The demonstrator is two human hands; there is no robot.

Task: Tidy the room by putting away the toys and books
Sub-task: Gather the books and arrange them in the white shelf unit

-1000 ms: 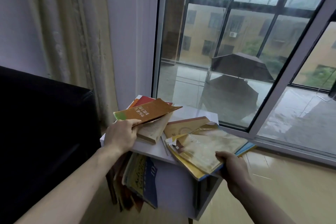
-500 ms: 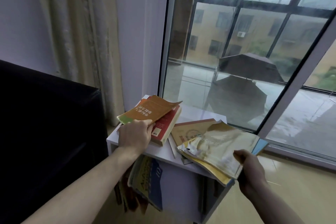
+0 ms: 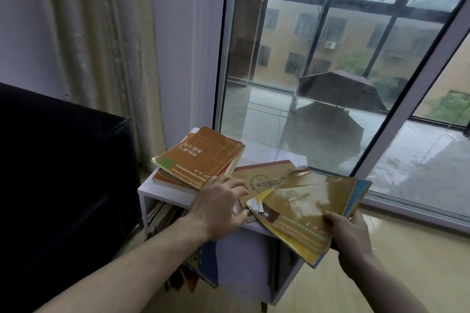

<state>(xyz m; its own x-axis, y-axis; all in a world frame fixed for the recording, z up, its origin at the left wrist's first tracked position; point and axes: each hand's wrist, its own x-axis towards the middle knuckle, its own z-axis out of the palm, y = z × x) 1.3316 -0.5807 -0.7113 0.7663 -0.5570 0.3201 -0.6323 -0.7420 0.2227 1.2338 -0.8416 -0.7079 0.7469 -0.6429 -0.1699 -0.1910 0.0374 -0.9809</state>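
Left hand [image 3: 218, 207] is hovering over the front edge of the white cabinet [image 3: 162, 192], fingers [image 3: 235, 184] loosely spread & a bit bent, holding nothing; fingertips are reaching twd the tan book [image 3: 262, 177] lying flat on the cabinet top, thumb sitting just beside the white torn corner of the held bundle. Can't tell if the fingertips are actually touching the tan book.

Right hand [image 3: 349, 234] is gripping a fan of thin books [image 3: 312, 207] by their near edge, thumb curled on top, other fingers hidden underneath. Top one is a glossy, creased gold-brown cover; yellow & blue edges are peeking out below it. The bundle is sticking out past the cabinet's right front corner, its far part overlapping the tan book.

On the cabinet's left rear part a stack of books [image 3: 201, 157] is sitting, orange-brown cover on top w/ a green patch at one corner, a red-edged book under it. The stack is slightly askew, apart from both hands.

More books [image 3: 162, 213] are leaning in the open compartment below, left side; others are showing lower down behind the left forearm.

Black sofa [image 3: 58, 173] is standing just left of the cabinet, beige curtain [image 3: 89, 33] behind it, big window [image 3: 343, 71] to the right w/ a wet terrace outside
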